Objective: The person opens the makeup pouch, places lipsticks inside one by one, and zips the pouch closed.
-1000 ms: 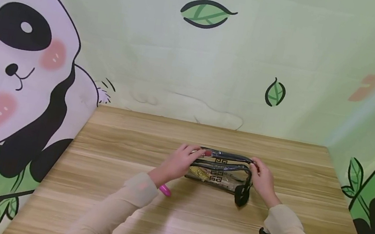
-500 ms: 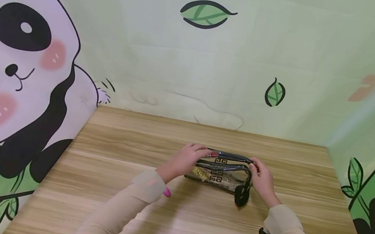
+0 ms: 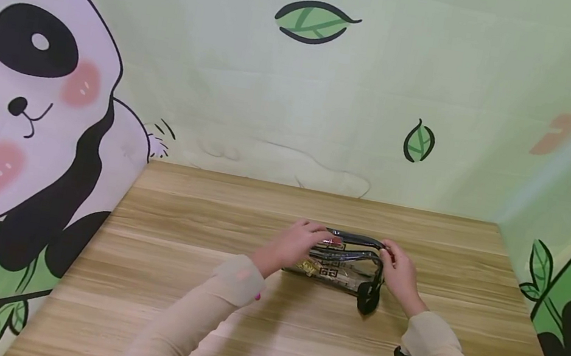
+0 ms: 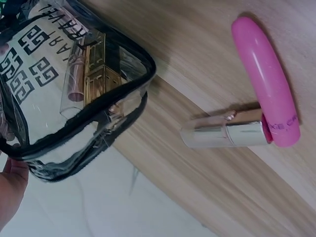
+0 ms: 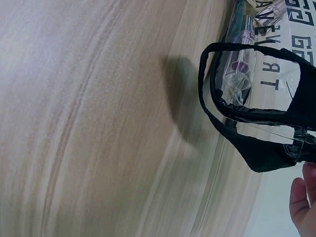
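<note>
A clear pouch [image 3: 345,277] with black trim and dark lettering lies on the table, its top gaping. Inside it, the left wrist view shows a gold case [image 4: 102,69] and a pinkish tube [image 4: 75,81]. My left hand [image 3: 291,245] is over the pouch's left end, fingertips at the opening, holding a small red tube [image 3: 334,242] whose kind is unclear. My right hand [image 3: 401,275] pinches the rim at the right end. A black strap loop [image 3: 368,300] hangs from that end; it shows large in the right wrist view beside the right hand [image 5: 305,197].
Left of the pouch lie a glossy pink curved tube [image 4: 264,79] and a clear-capped silver lipstick [image 4: 227,131], touching. The left sleeve mostly covers them in the head view. A printed panda backdrop [image 3: 298,94] stands behind the wooden table [image 3: 190,219].
My left hand has moved right along the opening, carrying the small red tube further over the pouch. The right hand and the pouch have stayed in place.
</note>
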Available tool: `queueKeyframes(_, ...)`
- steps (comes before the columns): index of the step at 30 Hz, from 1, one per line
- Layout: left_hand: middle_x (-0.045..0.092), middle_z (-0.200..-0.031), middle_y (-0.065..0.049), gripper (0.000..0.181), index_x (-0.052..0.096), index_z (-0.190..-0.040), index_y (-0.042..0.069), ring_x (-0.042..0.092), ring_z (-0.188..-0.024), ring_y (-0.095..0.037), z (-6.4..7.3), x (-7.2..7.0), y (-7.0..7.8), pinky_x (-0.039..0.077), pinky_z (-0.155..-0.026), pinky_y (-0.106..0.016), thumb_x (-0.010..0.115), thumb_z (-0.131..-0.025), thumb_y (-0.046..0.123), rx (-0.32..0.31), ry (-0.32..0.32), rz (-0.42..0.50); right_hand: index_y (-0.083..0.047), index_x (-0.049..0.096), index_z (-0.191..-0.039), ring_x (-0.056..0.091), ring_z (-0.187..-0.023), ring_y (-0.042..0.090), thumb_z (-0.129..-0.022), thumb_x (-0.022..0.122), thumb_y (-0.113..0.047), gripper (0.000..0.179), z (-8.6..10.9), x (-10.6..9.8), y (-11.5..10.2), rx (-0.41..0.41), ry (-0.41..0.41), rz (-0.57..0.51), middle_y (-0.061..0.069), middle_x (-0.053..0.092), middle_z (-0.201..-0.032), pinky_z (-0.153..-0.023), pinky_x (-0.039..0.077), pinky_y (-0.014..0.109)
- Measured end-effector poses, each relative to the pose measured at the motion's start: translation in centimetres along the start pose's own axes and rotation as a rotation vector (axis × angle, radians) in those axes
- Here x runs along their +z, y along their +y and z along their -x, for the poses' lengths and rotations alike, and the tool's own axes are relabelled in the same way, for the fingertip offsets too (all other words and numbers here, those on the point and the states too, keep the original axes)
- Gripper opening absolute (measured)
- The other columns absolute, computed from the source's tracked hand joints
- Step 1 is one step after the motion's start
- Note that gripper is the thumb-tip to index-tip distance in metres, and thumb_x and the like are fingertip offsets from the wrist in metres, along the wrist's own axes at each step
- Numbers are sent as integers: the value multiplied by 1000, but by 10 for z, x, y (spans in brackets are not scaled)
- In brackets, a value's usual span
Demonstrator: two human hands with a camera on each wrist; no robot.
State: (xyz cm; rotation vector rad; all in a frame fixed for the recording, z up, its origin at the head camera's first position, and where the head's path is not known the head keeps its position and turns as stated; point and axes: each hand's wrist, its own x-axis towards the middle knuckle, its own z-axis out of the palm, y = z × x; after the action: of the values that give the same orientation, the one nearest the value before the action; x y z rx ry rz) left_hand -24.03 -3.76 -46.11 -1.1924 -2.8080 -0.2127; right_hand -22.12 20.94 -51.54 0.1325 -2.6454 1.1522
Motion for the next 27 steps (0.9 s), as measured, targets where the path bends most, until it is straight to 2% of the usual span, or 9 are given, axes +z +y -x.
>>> queueKeyframes(4, 55, -118, 0, 58, 49, -124, 19, 50, -111, -15, -4, 1, 5, 36, -99, -33, 69, -71, 7, 23, -42, -51, 0, 56, -107, 55, -78, 24, -90, 47, -10, 21, 0, 0, 1, 4, -1, -9, 18, 62, -91, -65, 45, 32)
queueKeyframes(8, 54, -120, 0, 63, 48, -125, 18, 49, -113, -14, -8, 2, 8, 34, -101, -33, 75, -68, 18, 14, -87, -84, 0, 56, -106, 54, -77, 23, -90, 47, -10, 20, 0, 1, 1, 2, 7, -9, 17, 62, -89, -64, 45, 29)
queueKeyframes(18, 52, -124, 1, 61, 48, -126, 20, 46, -117, -14, -14, 2, 11, 30, -105, -33, 73, -71, 16, -25, -172, -82, 1, 55, -109, 57, -80, 26, -90, 47, -10, 23, 0, 0, 1, 6, -9, -16, 19, 62, -92, -66, 46, 34)
queueKeyframes(22, 52, -125, 3, 60, 48, -125, 22, 46, -117, -13, -16, 1, 13, 30, -105, -34, 73, -71, 23, -41, -215, -95, 1, 55, -109, 57, -80, 26, -91, 47, -11, 23, 0, 0, 2, 11, -16, -18, 19, 62, -92, -67, 46, 35)
queueKeyframes(27, 52, -125, 6, 57, 50, -123, 26, 48, -115, -11, -19, 2, 15, 30, -105, -34, 72, -71, 28, -22, -249, -122, 1, 55, -109, 56, -79, 25, -91, 47, -11, 24, 0, 1, 2, 13, -15, -12, 19, 62, -91, -66, 46, 33)
